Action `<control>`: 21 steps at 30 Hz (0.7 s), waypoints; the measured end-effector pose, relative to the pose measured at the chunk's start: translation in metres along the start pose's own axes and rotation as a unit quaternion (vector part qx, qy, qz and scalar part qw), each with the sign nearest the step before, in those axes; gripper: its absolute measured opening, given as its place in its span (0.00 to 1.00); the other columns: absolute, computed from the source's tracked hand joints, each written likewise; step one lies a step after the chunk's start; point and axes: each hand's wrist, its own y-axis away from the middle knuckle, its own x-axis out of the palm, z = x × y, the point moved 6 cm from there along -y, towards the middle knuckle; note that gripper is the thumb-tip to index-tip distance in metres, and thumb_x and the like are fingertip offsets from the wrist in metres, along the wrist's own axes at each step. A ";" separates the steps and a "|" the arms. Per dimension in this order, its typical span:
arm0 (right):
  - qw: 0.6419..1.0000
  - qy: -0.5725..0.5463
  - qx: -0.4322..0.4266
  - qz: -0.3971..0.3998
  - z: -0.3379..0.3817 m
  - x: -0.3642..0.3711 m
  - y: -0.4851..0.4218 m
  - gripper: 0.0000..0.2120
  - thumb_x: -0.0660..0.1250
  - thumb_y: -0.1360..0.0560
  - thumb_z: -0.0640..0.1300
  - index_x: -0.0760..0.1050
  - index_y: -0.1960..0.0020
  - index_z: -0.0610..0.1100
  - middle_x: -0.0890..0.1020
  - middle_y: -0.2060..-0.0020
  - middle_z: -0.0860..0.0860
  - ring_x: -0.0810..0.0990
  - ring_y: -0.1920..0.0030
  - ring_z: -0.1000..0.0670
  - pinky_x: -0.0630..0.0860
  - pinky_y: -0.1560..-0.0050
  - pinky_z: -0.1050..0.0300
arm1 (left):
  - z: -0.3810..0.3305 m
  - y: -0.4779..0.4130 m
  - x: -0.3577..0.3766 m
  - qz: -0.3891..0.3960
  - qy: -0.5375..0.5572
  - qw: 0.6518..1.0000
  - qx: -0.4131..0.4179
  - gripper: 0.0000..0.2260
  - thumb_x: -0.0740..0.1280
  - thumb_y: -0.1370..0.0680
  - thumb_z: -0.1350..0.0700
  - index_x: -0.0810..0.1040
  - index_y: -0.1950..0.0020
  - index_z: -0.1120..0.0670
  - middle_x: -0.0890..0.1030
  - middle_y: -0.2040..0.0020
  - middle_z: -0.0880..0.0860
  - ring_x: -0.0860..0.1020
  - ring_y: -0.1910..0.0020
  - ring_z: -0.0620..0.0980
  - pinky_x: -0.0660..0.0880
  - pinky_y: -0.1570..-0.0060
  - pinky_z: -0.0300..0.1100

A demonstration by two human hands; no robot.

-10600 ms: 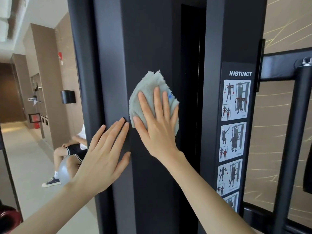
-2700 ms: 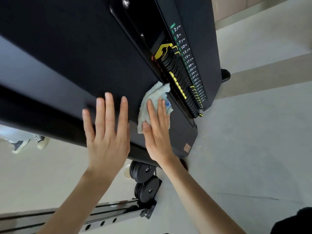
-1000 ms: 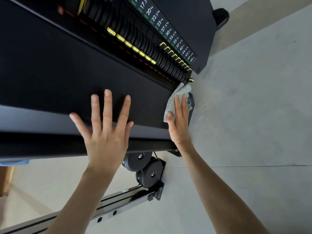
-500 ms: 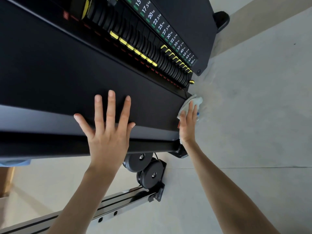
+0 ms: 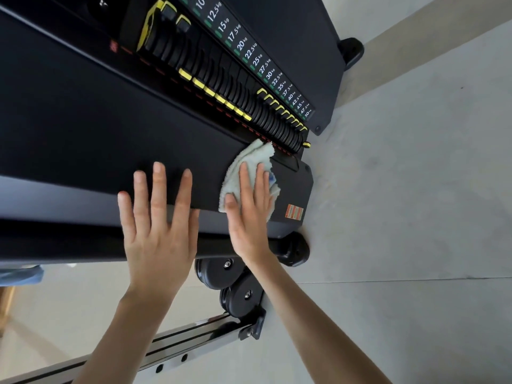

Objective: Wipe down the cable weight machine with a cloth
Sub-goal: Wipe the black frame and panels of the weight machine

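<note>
Fluffy pale cloth (image 5: 256, 152) beneath right hand (image 5: 248, 220), fingers (image 5: 243, 177) straight; left hand (image 5: 158, 228) flat, unclenched, on smooth matte-black machine panel (image 5: 91, 128).

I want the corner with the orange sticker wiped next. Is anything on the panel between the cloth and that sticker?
Nothing visible. The right hand presses the cloth on the black panel, and only bare panel lies between it and the orange sticker. The left hand rests on the opposite side.
</note>
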 end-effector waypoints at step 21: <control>0.973 0.074 -0.220 0.013 0.044 0.007 -0.012 0.24 0.48 0.17 0.55 0.57 0.25 0.46 0.57 0.25 0.41 0.53 0.24 0.40 0.56 0.30 0.31 | 0.059 -0.005 -0.023 0.016 -0.057 0.994 -0.092 0.38 0.63 0.22 0.35 0.54 0.21 0.55 0.52 0.25 0.67 0.48 0.26 0.67 0.48 0.25 0.60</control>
